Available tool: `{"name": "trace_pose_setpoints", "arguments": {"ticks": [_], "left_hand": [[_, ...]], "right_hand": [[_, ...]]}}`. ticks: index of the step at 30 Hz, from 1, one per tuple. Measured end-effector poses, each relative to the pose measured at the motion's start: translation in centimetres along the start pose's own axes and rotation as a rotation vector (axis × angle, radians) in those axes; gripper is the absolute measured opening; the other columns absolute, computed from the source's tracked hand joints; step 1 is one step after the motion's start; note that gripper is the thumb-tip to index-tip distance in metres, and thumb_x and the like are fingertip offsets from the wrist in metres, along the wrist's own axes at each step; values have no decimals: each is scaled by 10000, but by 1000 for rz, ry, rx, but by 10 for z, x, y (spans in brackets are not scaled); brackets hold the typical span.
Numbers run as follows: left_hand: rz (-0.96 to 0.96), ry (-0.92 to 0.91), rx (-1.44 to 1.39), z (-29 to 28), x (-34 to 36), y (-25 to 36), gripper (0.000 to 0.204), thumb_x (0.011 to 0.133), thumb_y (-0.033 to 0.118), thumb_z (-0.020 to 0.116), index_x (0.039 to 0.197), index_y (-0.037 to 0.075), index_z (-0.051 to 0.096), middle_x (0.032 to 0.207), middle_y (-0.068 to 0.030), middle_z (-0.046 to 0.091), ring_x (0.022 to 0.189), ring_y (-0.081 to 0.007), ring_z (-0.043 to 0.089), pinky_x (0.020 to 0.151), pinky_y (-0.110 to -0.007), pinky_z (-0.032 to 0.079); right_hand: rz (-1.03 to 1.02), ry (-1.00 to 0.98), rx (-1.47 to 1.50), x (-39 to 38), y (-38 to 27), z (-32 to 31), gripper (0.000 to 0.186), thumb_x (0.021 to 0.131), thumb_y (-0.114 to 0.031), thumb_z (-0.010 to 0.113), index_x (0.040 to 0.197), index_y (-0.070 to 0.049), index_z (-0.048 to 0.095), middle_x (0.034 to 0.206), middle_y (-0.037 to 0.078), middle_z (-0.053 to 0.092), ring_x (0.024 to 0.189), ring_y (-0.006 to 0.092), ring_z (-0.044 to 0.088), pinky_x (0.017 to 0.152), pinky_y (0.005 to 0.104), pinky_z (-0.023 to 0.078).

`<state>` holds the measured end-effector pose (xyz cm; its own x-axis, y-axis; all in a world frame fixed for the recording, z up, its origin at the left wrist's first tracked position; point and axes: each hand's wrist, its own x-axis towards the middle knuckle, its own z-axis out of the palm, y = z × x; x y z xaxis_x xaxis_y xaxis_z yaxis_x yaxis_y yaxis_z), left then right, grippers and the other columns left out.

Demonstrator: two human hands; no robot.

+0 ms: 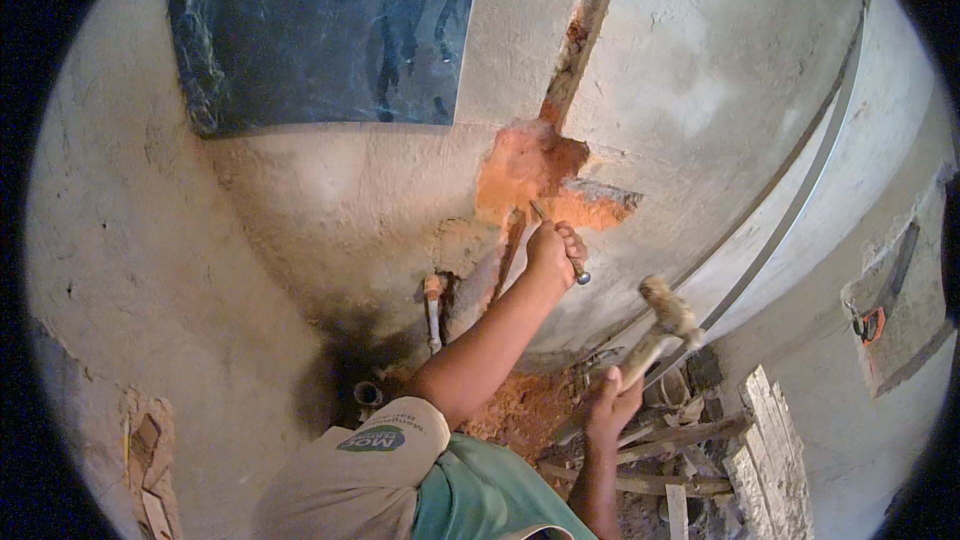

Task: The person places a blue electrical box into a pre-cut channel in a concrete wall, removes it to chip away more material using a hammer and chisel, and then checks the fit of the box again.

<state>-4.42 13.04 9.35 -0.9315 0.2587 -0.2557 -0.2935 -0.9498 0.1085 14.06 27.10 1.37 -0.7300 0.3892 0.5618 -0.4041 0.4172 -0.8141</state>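
My left hand [556,248] is closed around a metal chisel [583,278], its round struck end sticking out below my fist. The chisel's tip reaches up into the broken hollow [530,165] in the plaster wall, where orange-red brick is exposed. Lower and to the right, my right hand [612,405] grips the pale handle of a hammer [668,310]. The hammer's head is slightly blurred and stands apart from the chisel, to the right of its struck end.
A chiselled groove [580,35] runs up the wall from the hollow, left of which is a dark blue marbled panel [325,35]. A pipe stub [433,305] juts out below. Reddish rubble [515,410] and wooden boards [770,450] lie underneath. A metal strip [800,195] lines the right.
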Motion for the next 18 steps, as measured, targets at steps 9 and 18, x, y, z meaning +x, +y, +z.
{"name": "trace_pose_setpoints", "arguments": {"ticks": [9, 18], "left_hand": [[43, 23, -261, 23, 4, 6, 287, 846, 226, 358, 577, 133, 327, 462, 36, 287, 352, -93, 290, 318, -221, 271], [91, 127, -293, 25, 25, 8, 267, 853, 227, 363, 597, 151, 350, 456, 31, 308, 342, -95, 312, 299, -213, 275]], "right_hand": [[-506, 84, 387, 36, -91, 6, 434, 835, -442, 509, 851, -13, 447, 622, 70, 490, 505, 154, 490, 458, 248, 424], [-46, 54, 131, 54, -79, 4, 398, 846, -431, 504, 792, -42, 443, 585, 49, 464, 457, 129, 459, 418, 251, 415]]}}
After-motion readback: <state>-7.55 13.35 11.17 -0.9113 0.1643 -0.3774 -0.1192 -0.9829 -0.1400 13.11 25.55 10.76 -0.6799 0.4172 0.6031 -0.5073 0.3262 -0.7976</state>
